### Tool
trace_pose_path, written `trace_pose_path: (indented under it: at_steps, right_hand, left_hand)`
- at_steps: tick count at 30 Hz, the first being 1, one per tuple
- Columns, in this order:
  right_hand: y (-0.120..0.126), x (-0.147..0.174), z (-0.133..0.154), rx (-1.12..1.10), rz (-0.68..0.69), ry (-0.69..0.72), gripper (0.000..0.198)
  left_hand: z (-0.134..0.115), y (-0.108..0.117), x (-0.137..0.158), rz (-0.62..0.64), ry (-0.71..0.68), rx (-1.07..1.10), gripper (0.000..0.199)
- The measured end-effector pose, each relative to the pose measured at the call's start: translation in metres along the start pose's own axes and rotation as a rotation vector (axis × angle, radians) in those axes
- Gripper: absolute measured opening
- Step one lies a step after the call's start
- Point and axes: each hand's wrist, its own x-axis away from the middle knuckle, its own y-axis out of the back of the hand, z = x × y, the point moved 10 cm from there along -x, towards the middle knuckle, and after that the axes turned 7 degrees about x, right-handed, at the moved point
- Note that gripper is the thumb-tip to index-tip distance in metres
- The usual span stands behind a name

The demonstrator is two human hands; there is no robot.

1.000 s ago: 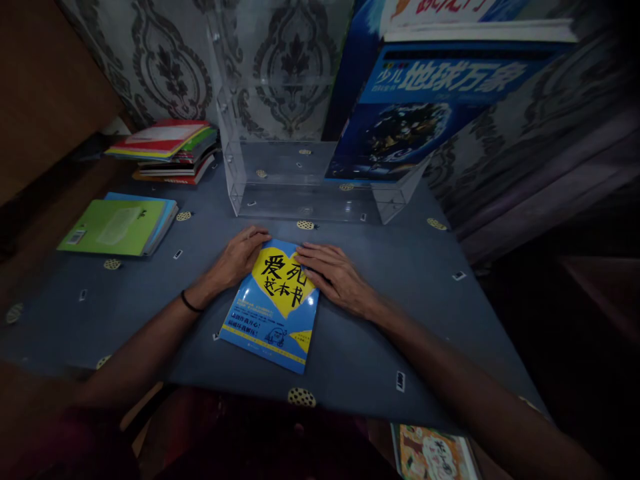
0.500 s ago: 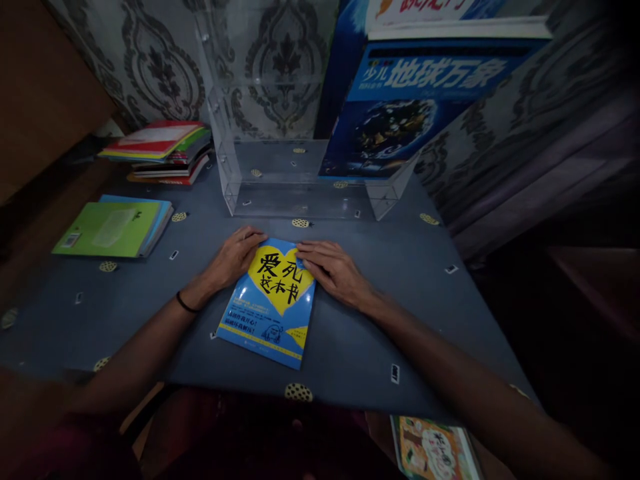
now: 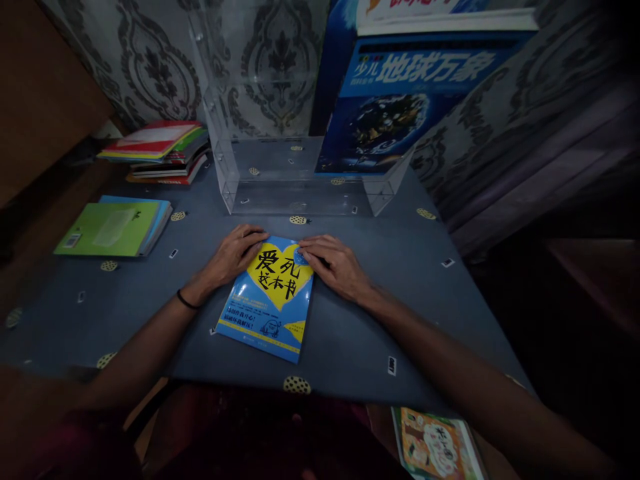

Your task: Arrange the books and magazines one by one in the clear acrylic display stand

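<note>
A blue book with a yellow heart and black Chinese lettering lies face up on the table, slightly turned. At its upper left corner my left hand grips the edge, fingers bent and close together, with a dark band on the wrist. The upper right corner is held by my right hand, its thumb and fingertips resting over the cover. The undersides of the fingers are hidden. Beyond the hands stands a clear acrylic rack, holding a large blue book with a globe on its cover.
On the left lie a green book over a blue one and a stack of books. The tablecloth is blue-grey with pineapple prints. Below the front edge, an orange illustrated book shows. Patterned curtain hangs behind.
The view has shifted slightly, so the rack and the large blue book appear a little left. My right fingers have shifted slightly at the book's corner, and both hands stay on it.
</note>
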Motion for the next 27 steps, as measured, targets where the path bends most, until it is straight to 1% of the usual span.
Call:
trace_pose_path:
  at_steps: [7,11,16,18,21,27]
  right_hand:
    - [0.0,-0.001,0.001,-0.015,0.002,0.016,0.028]
    - [-0.001,0.0,0.0,-0.016,0.001,0.027,0.028]
    - [-0.002,-0.001,-0.001,-0.026,0.008,0.02,0.029]
    - [-0.002,-0.002,-0.002,-0.041,0.008,0.007,0.029]
    - [-0.001,-0.002,-0.006,-0.093,0.009,-0.037,0.031]
    - [0.002,0.0,-0.025,-0.222,0.003,-0.216,0.038]
  left_hand:
    - [-0.009,-0.009,-0.003,0.059,-0.056,-0.018,0.04]
    - [-0.01,-0.013,-0.007,0.1,-0.032,-0.039,0.041]
    - [-0.024,-0.009,-0.014,0.058,-0.061,-0.116,0.035]
    - [-0.031,-0.009,-0.017,0.063,-0.067,-0.145,0.034]
    - [-0.04,-0.014,-0.02,0.108,-0.08,-0.158,0.034]
    - [-0.049,-0.028,-0.024,0.171,-0.125,-0.143,0.038]
